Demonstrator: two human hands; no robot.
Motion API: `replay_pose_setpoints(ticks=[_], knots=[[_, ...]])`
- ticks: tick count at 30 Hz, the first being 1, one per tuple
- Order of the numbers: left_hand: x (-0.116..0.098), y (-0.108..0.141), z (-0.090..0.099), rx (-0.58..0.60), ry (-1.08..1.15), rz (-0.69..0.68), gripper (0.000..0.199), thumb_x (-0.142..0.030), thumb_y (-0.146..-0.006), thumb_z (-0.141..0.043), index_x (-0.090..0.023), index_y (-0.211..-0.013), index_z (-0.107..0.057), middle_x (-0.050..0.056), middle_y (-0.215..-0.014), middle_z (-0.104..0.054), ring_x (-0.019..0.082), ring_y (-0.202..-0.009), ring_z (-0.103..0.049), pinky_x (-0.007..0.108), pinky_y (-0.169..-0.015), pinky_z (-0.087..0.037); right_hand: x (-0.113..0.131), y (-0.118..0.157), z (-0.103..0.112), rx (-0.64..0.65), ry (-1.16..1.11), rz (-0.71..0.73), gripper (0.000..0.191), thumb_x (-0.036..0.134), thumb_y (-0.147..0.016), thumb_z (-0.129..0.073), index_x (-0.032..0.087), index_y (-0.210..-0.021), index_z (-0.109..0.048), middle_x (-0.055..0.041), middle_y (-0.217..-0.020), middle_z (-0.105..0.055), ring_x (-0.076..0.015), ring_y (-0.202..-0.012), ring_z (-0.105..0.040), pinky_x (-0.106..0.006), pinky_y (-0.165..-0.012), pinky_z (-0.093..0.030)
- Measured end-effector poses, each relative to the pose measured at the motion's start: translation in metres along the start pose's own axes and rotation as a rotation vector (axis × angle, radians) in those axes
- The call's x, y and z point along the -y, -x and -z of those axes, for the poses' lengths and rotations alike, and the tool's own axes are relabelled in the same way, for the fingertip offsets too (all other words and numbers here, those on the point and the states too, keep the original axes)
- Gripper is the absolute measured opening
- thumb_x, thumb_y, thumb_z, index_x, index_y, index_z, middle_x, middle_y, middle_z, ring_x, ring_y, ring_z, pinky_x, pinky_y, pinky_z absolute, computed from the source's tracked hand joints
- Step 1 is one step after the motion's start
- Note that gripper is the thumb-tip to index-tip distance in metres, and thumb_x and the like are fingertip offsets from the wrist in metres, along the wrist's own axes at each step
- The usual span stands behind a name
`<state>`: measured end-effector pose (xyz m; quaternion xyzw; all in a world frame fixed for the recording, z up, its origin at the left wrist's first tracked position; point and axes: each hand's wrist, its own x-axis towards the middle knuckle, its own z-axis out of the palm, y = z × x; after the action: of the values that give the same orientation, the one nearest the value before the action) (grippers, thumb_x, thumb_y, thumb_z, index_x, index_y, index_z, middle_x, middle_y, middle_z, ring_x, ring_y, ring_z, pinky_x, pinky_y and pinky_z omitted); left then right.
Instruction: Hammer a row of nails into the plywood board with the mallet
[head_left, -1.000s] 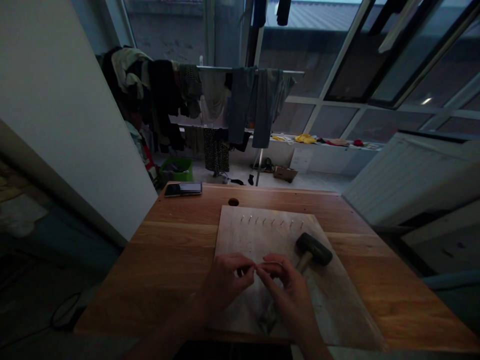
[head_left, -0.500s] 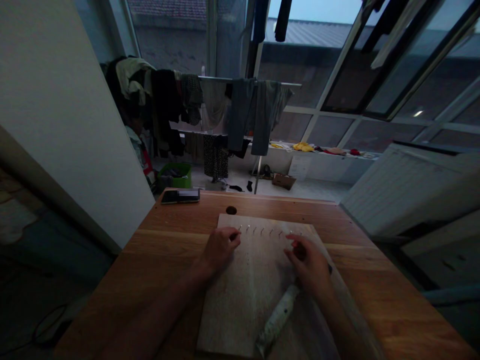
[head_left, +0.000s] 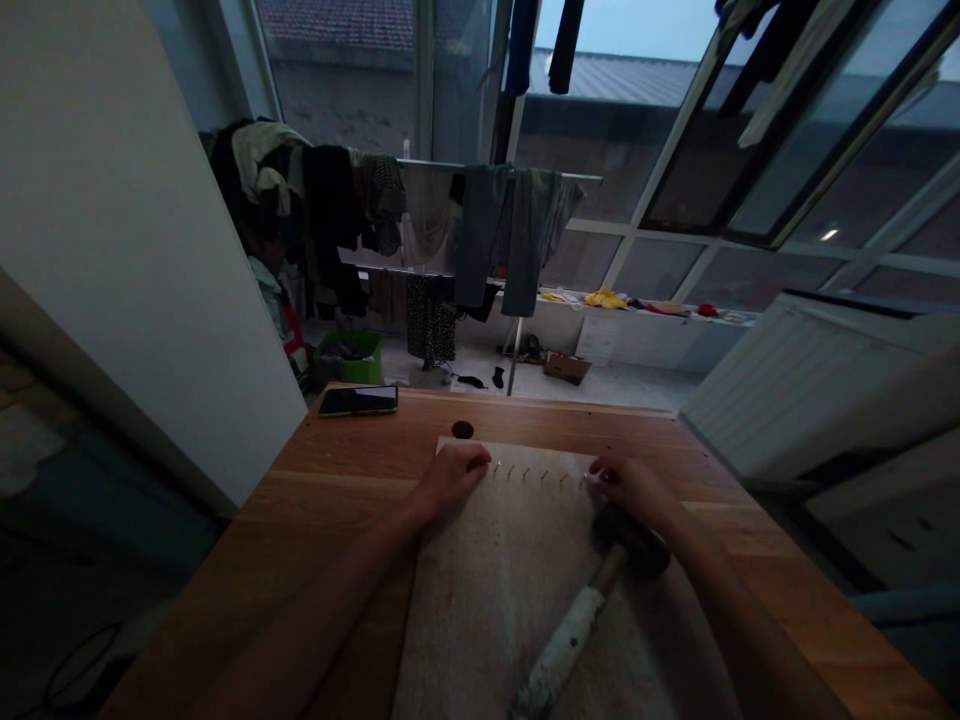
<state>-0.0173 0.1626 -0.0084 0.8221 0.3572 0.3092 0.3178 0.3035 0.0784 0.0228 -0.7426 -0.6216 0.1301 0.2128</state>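
A row of several thin nails [head_left: 526,473] stands in the far part of a pale wooden board [head_left: 457,620], some leaning slightly. At the row's left end, my left hand [head_left: 454,476] has thumb and fingers pinched together around the end nail, which they hide. My right hand [head_left: 634,488] closes its fingertips on a nail at the right end, mostly covered by them. Below my right hand lies a hammer [head_left: 559,640]. Its dark head points up and right, partly under my right wrist, and its wooden handle has a worn whitish wrapping.
The board lies on a wooden table [head_left: 330,510] with a round hole [head_left: 463,430] behind it. A phone [head_left: 358,400] rests near the far left corner. Beyond the table are a drying rack with clothes [head_left: 484,235], a green basket [head_left: 349,358] and a cardboard box [head_left: 567,367].
My right hand moved away and right, from hovering open over the nails to pinching at the row's right end, uncovering the hammer head. My left hand shifted slightly onto the left end nail.
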Motion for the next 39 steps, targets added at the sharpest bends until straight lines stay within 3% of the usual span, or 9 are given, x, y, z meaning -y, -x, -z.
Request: replay_pose_setpoints(ticks=[3, 6, 11, 16, 20, 28, 33, 39], knots=[[-0.004, -0.004, 0.002, -0.026, 0.012, 0.017, 0.011, -0.015, -0.087, -0.066, -0.017, -0.092, -0.076, 0.005, -0.089, -0.077, 0.018, -0.084, -0.071, 0.026, -0.081, -0.052, 0.004, 0.001, 0.003, 0.014, 0.104, 0.009, 0.020, 0.011, -0.080, -0.060, 0.019, -0.089, -0.076, -0.0069, -0.080, -0.077, -0.0209, -0.075, -0.072, -0.029, -0.073, -0.051], [-0.009, -0.008, 0.002, -0.008, -0.032, 0.005, 0.016, -0.018, -0.090, -0.065, -0.017, -0.099, -0.077, 0.007, -0.096, -0.079, 0.020, -0.089, -0.073, 0.027, -0.082, -0.051, 0.012, -0.002, 0.004, 0.073, 0.162, 0.042, 0.024, 0.015, -0.086, -0.061, 0.020, -0.103, -0.076, -0.0066, -0.085, -0.079, -0.0203, -0.077, -0.073, -0.027, -0.073, -0.050], [-0.014, -0.012, -0.007, 0.105, -0.134, -0.038, 0.022, -0.012, -0.090, -0.060, -0.016, -0.102, -0.079, 0.008, -0.100, -0.079, 0.022, -0.093, -0.073, 0.028, -0.086, -0.051, 0.030, -0.007, 0.000, 0.183, 0.255, 0.098, 0.017, 0.009, -0.082, -0.066, 0.020, -0.077, -0.078, -0.0066, -0.082, -0.080, -0.0212, -0.080, -0.074, -0.026, -0.073, -0.049], [-0.012, -0.015, -0.016, -0.015, -0.067, 0.023, 0.019, -0.018, -0.090, -0.068, -0.017, -0.106, -0.078, 0.008, -0.102, -0.079, 0.020, -0.090, -0.074, 0.028, -0.088, -0.053, 0.046, -0.004, -0.001, 0.180, 0.280, 0.137, 0.021, 0.014, -0.089, -0.063, 0.024, -0.083, -0.081, -0.0059, -0.091, -0.081, -0.0211, -0.088, -0.075, -0.025, -0.077, -0.049], [-0.016, -0.019, -0.026, 0.052, -0.058, 0.028, 0.020, -0.017, -0.089, -0.068, -0.017, -0.106, -0.079, 0.008, -0.105, -0.079, 0.021, -0.096, -0.074, 0.029, -0.090, -0.052, 0.058, -0.001, -0.006, 0.175, 0.279, 0.146, 0.020, 0.015, -0.089, -0.065, 0.024, -0.082, -0.081, -0.0080, -0.093, -0.082, -0.0228, -0.087, -0.076, -0.025, -0.073, -0.049], [-0.026, -0.023, -0.042, 0.015, -0.019, 0.028, 0.020, -0.021, -0.089, -0.067, -0.018, -0.106, -0.078, 0.007, -0.104, -0.079, 0.022, -0.096, -0.074, 0.031, -0.091, -0.053, 0.081, 0.002, -0.013, 0.183, 0.140, 0.228, 0.024, 0.016, -0.091, -0.061, 0.025, -0.083, -0.082, -0.0080, -0.096, -0.082, -0.0230, -0.088, -0.076, -0.027, -0.080, -0.051], [-0.034, -0.028, -0.054, 0.051, -0.017, 0.037, 0.022, -0.018, -0.088, -0.066, -0.020, -0.106, -0.078, 0.006, -0.105, -0.079, 0.022, -0.099, -0.073, 0.032, -0.094, -0.052, 0.090, 0.005, -0.019, 0.153, 0.020, 0.228, 0.025, 0.012, -0.088, -0.060, 0.024, -0.079, -0.081, -0.0112, -0.092, -0.081, -0.0252, -0.085, -0.075, -0.030, -0.080, -0.051], [-0.038, -0.005, -0.034, 0.090, 0.049, 0.047, 0.021, -0.020, -0.085, -0.070, -0.018, -0.105, -0.078, 0.006, -0.097, -0.080, 0.019, -0.083, -0.073, 0.029, -0.085, -0.053, 0.080, 0.040, -0.028, 0.149, -0.292, 0.233, 0.013, 0.025, -0.082, -0.070, 0.024, -0.089, -0.080, -0.0067, -0.092, -0.076, -0.0218, -0.081, -0.070, -0.032, -0.078, -0.053]])
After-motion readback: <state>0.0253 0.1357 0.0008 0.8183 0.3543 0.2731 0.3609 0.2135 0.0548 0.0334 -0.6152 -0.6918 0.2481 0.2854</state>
